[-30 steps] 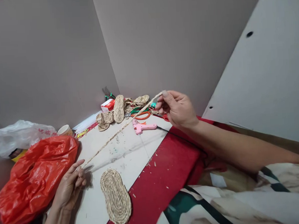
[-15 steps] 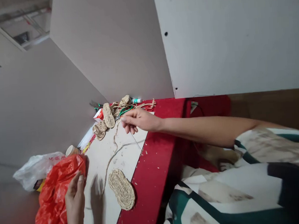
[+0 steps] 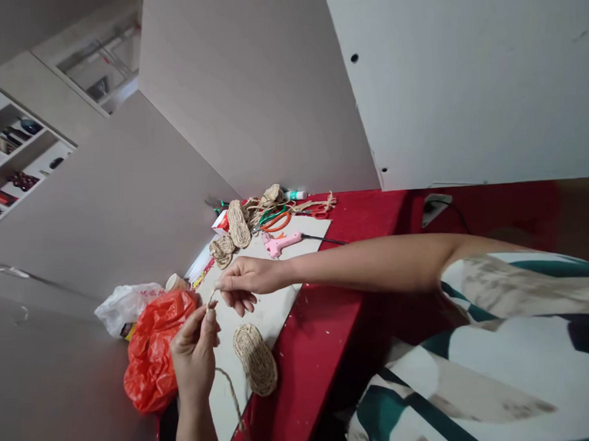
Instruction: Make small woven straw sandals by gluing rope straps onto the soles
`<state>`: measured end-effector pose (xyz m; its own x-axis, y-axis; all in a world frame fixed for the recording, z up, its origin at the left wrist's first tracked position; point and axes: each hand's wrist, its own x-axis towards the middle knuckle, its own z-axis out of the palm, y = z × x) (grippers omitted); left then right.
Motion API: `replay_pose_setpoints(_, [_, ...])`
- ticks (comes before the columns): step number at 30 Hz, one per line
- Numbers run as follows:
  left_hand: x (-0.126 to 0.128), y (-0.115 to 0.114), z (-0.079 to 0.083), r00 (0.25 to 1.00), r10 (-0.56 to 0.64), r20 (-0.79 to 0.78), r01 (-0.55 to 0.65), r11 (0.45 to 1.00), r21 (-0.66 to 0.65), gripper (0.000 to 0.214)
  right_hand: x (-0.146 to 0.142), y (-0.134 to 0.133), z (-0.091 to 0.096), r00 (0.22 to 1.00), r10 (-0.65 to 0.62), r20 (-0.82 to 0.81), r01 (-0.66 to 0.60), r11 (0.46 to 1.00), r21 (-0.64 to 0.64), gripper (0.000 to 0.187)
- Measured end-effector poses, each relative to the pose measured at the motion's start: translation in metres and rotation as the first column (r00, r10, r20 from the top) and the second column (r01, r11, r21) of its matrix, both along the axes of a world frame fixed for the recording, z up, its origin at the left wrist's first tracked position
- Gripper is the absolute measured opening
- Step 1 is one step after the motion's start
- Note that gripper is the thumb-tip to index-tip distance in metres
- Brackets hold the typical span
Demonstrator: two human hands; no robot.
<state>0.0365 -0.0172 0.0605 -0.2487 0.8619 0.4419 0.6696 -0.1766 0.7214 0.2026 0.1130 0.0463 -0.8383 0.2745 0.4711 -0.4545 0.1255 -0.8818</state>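
Note:
My left hand [image 3: 196,341] pinches a thin straw-coloured cord [image 3: 231,386] between thumb and fingertips. Its tail hangs below that hand and runs over the board's near edge. Just above, my right hand [image 3: 246,281] has its thumb and forefinger closed on the short upper end of the same cord, the other fingers curled loosely. Below the right hand, a coiled-cord sole shape [image 3: 255,359] lies flat on the pale board [image 3: 224,408], overlapping its edge. Beyond the right forearm rests a pink glue gun [image 3: 282,243] with a black lead.
At the back are another coiled sole [image 3: 239,225], a smaller coiled piece [image 3: 222,251], green-handled scissors [image 3: 273,215], a glue stick [image 3: 296,195] and loose cord. A red plastic bag [image 3: 156,353] and a white bag [image 3: 124,305] stand left. Grey panels [image 3: 268,103] rise behind the red table [image 3: 324,324].
My right hand has moved toward me and left, bringing the cord end to my left hand, which now pinches it. The glue gun has come into view, and the camera view has shifted.

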Motion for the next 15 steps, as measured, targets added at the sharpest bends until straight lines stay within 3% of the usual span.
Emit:
replay_pose_setpoints(3, [-0.002,-0.001,-0.006,0.997,0.068,-0.036,-0.067,0.997,0.027,0.029,-0.002,0.014,-0.011,0.99,0.028,0.14,-0.017,0.997,-0.074,0.068])
replay_pose_setpoints(7, [0.004,0.001,-0.009,0.991,0.093,-0.101,-0.093,0.996,0.004,0.029,-0.003,0.027,-0.019,0.988,-0.015,0.153,0.04,0.986,-0.162,0.073])
replay_pose_setpoints(15, [0.006,0.013,-0.017,0.97,0.077,-0.232,-0.095,0.993,-0.069,0.027,-0.014,0.028,-0.024,0.978,-0.014,0.207,0.015,1.0,-0.005,0.076])
